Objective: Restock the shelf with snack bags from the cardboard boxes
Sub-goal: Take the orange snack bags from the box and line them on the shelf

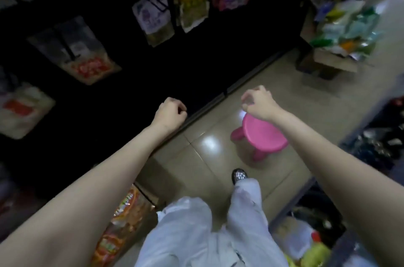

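Colourful snack bags (pixel 347 28) heaping cardboard box (pixel 334 63)

Stool (pixel 261 135) right of shelf (pixel 135 74)

This is a small shop aisle. Snack bags (pixel 190 2) hang on hooks of a dark shelf (pixel 196 65), a cardboard box (pixel 334 63) full of packets stands on the shiny tiled floor (pixel 273 83), and a pink stool (pixel 262 133) stands near.
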